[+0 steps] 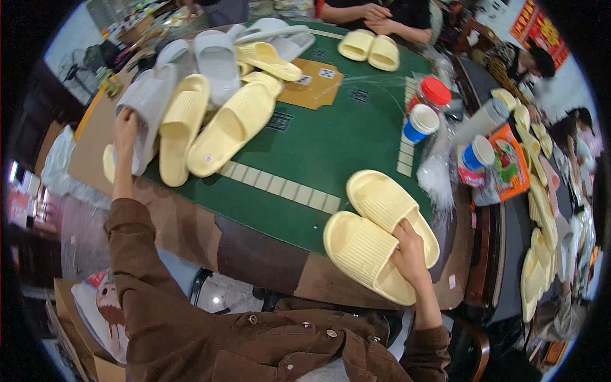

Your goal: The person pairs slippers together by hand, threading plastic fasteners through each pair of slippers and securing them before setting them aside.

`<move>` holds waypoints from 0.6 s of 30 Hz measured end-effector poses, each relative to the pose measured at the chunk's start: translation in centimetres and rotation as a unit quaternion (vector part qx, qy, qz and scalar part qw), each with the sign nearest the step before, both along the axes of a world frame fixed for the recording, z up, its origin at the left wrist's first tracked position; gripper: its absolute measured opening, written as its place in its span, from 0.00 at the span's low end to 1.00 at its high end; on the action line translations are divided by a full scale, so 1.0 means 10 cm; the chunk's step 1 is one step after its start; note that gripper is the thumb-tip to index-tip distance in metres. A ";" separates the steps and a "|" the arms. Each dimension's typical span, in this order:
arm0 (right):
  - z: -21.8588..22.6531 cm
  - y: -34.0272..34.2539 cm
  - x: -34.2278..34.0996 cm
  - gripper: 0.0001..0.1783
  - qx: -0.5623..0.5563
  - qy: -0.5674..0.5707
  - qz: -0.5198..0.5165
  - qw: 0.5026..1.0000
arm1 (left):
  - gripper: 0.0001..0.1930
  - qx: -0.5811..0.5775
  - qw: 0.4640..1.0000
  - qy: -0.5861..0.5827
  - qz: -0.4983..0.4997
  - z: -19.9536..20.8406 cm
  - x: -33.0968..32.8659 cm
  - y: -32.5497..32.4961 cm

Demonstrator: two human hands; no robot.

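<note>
My right hand (410, 251) is closed on a pair of pale yellow slippers (361, 248), gripping their inner edges near the heels. The two lie side by side over the table's near edge, toes pointing up and left. At the far left my left hand (126, 130) is closed on a grey slipper (147, 99), its fingers partly hidden at the strap opening. Beside that one lie two yellow slippers (232, 130) and a second grey slipper (217, 63), in a loose heap with several more.
Green-topped table (305, 146) under the slippers, with a brown card (312, 86). Another yellow pair (369, 48) sits by a person's hands across. On the right stand a red-lidded jar (435, 93), paper cups (421, 123), a grey bottle (487, 118) and an orange packet (509, 162).
</note>
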State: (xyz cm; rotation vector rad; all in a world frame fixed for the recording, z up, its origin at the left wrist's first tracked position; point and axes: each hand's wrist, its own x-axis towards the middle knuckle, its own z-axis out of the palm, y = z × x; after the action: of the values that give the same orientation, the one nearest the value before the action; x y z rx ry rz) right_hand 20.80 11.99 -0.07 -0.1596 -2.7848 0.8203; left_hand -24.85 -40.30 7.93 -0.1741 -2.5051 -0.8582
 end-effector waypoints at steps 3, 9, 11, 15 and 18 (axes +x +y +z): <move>0.02 -0.03 -0.06 0.17 -0.005 0.012 0.013 1.000 | 0.19 0.021 0.999 0.010 -0.029 -0.27 -0.51 -0.41; -0.01 -0.12 -0.09 0.15 -0.057 0.039 -0.050 0.996 | 0.23 0.062 0.998 0.012 -0.018 -0.46 -0.55 -0.33; -0.04 -0.21 -0.18 0.13 -0.063 0.045 -0.073 0.994 | 0.23 0.035 0.998 0.057 -0.005 -0.47 -0.40 -0.39; -0.06 -0.37 -0.41 0.11 -0.093 0.066 -0.140 0.984 | 0.24 0.043 0.996 0.077 0.008 -0.67 0.14 -0.24; 0.02 -0.46 -0.49 0.12 -0.137 0.078 -0.164 0.974 | 0.25 -0.002 0.984 0.160 0.081 -0.69 0.78 0.33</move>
State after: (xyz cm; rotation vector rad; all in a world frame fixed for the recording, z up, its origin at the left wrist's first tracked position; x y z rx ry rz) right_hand 15.91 7.39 0.10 -0.5599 -2.3978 1.0689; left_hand -17.04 -37.05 1.07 -0.0976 -2.1875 -0.6980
